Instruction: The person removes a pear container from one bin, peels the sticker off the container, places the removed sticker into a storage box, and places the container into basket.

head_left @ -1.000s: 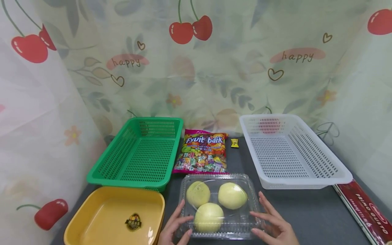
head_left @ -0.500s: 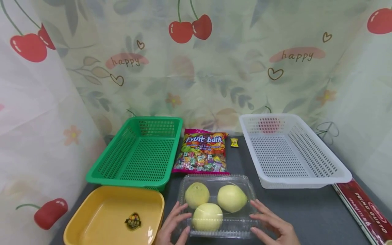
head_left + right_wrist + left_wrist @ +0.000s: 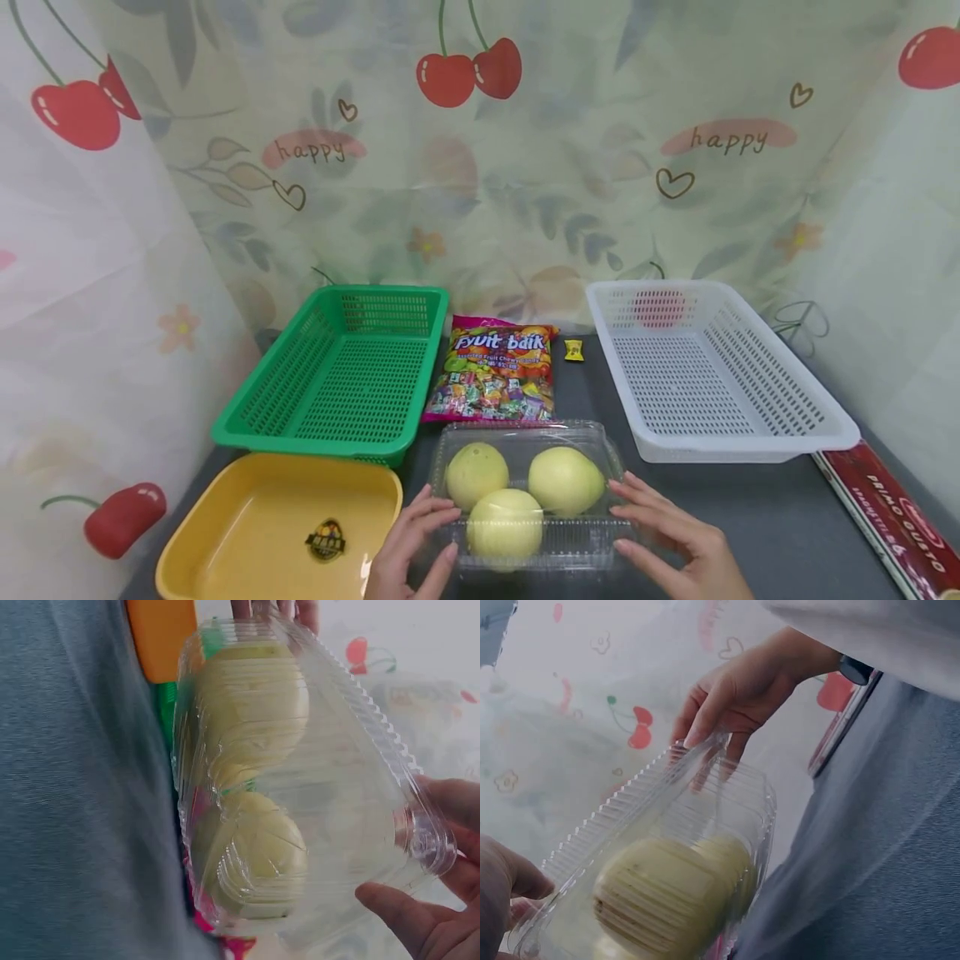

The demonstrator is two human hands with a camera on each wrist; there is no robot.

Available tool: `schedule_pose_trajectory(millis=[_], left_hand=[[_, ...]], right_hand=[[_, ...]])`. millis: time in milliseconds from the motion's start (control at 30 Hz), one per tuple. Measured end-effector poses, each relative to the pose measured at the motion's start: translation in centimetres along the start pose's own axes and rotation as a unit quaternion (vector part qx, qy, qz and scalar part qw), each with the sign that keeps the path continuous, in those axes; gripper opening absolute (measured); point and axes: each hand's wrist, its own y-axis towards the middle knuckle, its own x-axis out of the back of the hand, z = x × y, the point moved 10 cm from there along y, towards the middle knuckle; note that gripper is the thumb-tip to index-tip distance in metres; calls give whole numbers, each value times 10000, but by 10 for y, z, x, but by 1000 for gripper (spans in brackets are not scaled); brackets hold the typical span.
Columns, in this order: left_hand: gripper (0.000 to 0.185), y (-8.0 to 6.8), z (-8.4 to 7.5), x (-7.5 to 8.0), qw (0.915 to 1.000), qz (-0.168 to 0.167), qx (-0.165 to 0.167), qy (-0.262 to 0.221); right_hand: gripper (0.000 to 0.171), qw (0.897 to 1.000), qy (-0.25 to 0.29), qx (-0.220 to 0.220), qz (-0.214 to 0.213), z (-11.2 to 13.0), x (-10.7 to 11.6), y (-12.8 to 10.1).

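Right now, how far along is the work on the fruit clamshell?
Early stage. Done: nothing sorted; the green basket, white basket and yellow tray hold no goods. In hand: left hand and right hand hold the ends of the clear clamshell, lid shut over three pale green fruits. Left: the clamshell, the candy bag and one loose candy lie outside the baskets.

On the counter (image 3: pixel 750 517), the clamshell (image 3: pixel 525 492) with three fruits (image 3: pixel 562 481) sits at centre. Candy bag (image 3: pixel 495 371) at 12 o'clock, basket (image 3: pixel 337 375) at 10, tray (image 3: pixel 277 525) at 9, second basket (image 3: pixel 712 375) at 2, box (image 3: pixel 892 521) at 3.
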Motion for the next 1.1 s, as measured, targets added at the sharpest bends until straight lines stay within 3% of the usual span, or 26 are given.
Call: schedule_pose_trajectory(millis=[67, 200, 333, 600, 700, 867, 1100], left_hand=[[34, 4, -1, 2, 9998, 82, 188, -63], [34, 9, -8, 8, 9999, 53, 115, -83], [40, 11, -16, 16, 9995, -94, -300, -70], [47, 21, -30, 29, 9894, -149, -1153, -864], [45, 27, -29, 34, 9891, -73, -1089, -986], [37, 36, -21, 44, 9919, -2, -656, -1090], [42, 44, -27, 61, 9854, -317, -1276, -1080]], right_hand=[[42, 10000, -59, 18, 28, 4, 2, 4], [41, 9998, -175, -98, 49, 6, 4, 11], [42, 9999, -110, -31, 76, 12, 4, 16], [40, 9995, -313, 50, -35, 27, 4, 32], [42, 9994, -78, 324, -58, 34, 1, 40], [39, 9984, 231, 518, 29, 39, -7, 53], [38, 9972, 167, 723, -28, 49, -11, 71]])
